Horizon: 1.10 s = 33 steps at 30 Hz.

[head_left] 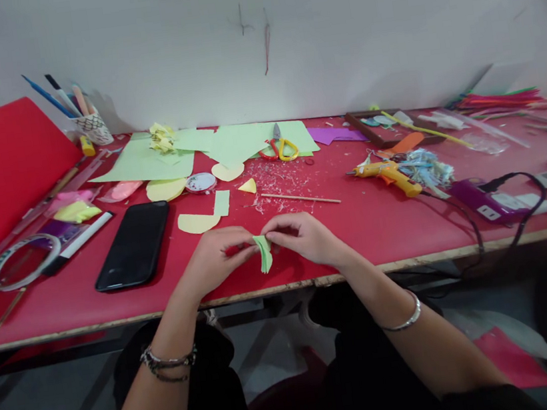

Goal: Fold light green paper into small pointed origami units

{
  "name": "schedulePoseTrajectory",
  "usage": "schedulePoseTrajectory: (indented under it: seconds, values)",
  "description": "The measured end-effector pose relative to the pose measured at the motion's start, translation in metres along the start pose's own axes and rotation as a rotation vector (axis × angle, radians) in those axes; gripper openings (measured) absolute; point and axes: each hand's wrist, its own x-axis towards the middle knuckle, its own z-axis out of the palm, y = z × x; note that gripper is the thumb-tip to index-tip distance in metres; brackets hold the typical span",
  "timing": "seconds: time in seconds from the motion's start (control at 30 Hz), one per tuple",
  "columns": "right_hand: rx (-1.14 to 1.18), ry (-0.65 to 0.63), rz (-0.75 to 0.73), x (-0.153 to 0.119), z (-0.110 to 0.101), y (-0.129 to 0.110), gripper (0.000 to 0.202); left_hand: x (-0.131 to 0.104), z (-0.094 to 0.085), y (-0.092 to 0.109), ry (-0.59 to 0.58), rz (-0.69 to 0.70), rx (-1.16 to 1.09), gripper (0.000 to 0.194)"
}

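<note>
Between my two hands, just over the near edge of the red table, is a small folded piece of green paper [264, 254] with several layers. My left hand [217, 256] pinches it from the left with thumb and forefinger. From the right, my right hand [303, 238] pinches its upper edge. Beyond my hands lie a pale yellow cut paper piece [198, 223], a small pale green paper rectangle [221, 203] and a small yellow paper wedge [247, 186]. A thin wooden stick [300, 198] rests among paper shreds.
A black phone [132, 246] lies left of my hands. Scissors [279, 147] rest on green paper sheets [230, 147] by the wall. At right are a yellow glue gun [390, 175], a purple power adapter [487, 200] and cables. A pen cup [93, 126] stands back left.
</note>
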Motion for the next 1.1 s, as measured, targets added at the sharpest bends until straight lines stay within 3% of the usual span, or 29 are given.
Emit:
schedulePoseTrajectory:
  seconds: [0.2,0.4,0.73,1.0,1.1]
  values:
    - [0.115,-0.065,0.072,-0.001,-0.011,-0.002,0.016,0.000,-0.004,0.000,0.057,-0.021,0.038,0.020]
    - [0.222,-0.195,0.086,-0.005,-0.013,-0.006,0.017,0.000,-0.004,0.000,0.034,-0.003,0.034,0.019]
    - [0.362,-0.259,0.083,-0.007,-0.015,-0.007,0.018,-0.001,-0.006,0.002,0.028,-0.020,-0.030,0.019]
    - [0.175,-0.119,0.117,-0.006,-0.016,-0.007,0.014,0.000,-0.006,0.001,0.047,-0.021,-0.010,0.022]
    - [0.169,-0.135,0.137,-0.006,-0.016,-0.009,0.015,0.000,-0.005,0.001,0.035,-0.035,-0.002,0.024]
